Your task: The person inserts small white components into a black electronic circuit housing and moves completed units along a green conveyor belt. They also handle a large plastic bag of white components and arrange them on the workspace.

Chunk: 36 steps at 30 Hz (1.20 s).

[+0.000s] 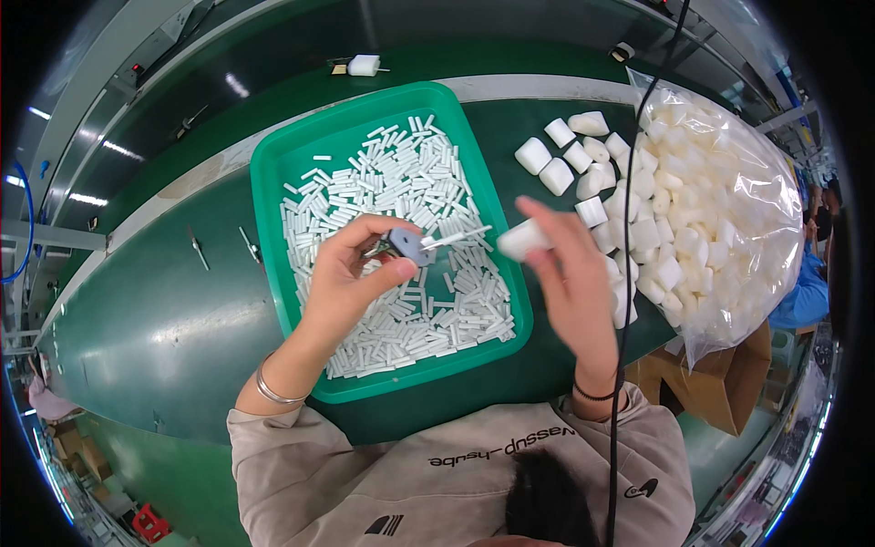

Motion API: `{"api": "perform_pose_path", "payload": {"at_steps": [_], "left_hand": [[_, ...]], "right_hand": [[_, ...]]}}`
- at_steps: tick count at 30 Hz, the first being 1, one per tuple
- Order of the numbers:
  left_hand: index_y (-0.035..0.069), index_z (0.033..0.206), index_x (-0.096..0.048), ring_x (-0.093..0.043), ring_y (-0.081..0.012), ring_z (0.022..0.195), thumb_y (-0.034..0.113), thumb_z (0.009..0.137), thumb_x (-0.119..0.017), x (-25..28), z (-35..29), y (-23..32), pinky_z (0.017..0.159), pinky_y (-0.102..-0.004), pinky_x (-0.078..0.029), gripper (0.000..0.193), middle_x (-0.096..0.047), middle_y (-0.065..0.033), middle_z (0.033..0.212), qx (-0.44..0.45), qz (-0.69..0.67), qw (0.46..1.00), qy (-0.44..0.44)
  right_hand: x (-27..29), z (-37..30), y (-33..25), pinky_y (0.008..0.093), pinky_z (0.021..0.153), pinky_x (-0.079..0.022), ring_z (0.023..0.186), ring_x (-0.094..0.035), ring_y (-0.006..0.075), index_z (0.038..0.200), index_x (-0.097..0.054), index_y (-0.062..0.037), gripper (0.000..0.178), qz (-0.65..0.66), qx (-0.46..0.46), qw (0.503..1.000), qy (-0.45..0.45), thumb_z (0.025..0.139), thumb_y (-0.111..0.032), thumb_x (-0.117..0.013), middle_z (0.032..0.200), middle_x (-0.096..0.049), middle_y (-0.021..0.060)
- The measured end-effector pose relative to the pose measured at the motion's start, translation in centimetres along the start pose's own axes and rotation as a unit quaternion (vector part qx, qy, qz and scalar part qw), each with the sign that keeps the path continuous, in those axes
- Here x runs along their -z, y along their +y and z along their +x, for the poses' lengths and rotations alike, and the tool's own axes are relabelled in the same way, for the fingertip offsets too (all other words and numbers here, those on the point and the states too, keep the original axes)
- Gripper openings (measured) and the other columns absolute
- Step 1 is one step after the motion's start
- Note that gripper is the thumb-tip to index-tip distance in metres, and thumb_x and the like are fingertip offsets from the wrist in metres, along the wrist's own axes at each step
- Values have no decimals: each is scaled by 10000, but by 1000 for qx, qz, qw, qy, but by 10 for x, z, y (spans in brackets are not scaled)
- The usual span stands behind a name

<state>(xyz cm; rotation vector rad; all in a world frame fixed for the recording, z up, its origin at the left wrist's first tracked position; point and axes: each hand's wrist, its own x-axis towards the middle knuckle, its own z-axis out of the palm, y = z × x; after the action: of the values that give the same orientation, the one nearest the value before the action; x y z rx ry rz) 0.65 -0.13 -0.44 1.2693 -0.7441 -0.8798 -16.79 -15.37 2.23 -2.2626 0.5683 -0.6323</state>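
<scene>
Sticks (401, 196) are filling the green tray (273, 169). Left hand (351, 273) is pinching a grey tool (406, 244) over it. Right hand (570, 273) is holding a white cap (522, 240). More caps are sitting in the bag (729, 210).

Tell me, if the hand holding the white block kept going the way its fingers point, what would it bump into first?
Probably the loose white blocks on the green table. The right hand holds one white block and its fingers point up and away, toward that pile. Depth is hard to judge; the hand may pass above them.
</scene>
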Motion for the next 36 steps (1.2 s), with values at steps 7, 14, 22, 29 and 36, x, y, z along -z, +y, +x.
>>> {"api": "perform_pose_path", "payload": {"at_steps": [7, 14, 22, 29, 36], "left_hand": [[26, 970, -581, -538, -95, 832, 21, 702, -682, -10, -5, 2, 721, -225, -408, 286, -607, -38, 927, -37, 16, 999, -27], [26, 923, -613, -581, -120, 802, 63, 641, -736, -13, -10, 4, 734, -258, -443, 310, -638, -58, 882, -72, 73, 995, -16], [9, 912, -616, -593, -153, 765, 42, 594, -748, -11, -7, 3, 700, -262, -447, 346, -639, -76, 848, -120, 220, 964, -94], [72, 917, -626, -606, -195, 746, 69, 587, -743, -21, -9, 9, 683, -296, -460, 351, -639, -58, 837, -114, 232, 966, -25], [53, 948, -601, -567, -106, 735, 107, 663, -724, 38, 24, 25, 622, -227, -435, 314, -615, -43, 812, -129, 352, 924, 68]], "right_hand": [[-43, -15, -11, 248, 619, -432, 667, -521, 167, 1098, -556, -6, 377, 215, -17, 974, 65, 728, -6, -625, 777, -522, 100], [-58, -23, -21, 253, 633, -436, 680, -555, 192, 1106, -534, 1, 458, 370, -26, 917, 149, 680, -31, -700, 779, -564, 108], [-50, -17, 5, 280, 641, -467, 733, -591, 228, 868, -472, -25, 410, 248, 177, 949, 81, 599, -72, -776, 845, -601, 150], [-61, -22, -2, 286, 710, -467, 806, -587, 198, 943, -385, -22, 463, 359, 57, 929, 69, 645, -16, -739, 904, -603, 156], [-51, -6, -12, 367, 853, -404, 1015, -495, 268, 1245, -334, 6, 771, 154, -14, 988, 17, 621, -155, -757, 1126, -510, 153]]}}
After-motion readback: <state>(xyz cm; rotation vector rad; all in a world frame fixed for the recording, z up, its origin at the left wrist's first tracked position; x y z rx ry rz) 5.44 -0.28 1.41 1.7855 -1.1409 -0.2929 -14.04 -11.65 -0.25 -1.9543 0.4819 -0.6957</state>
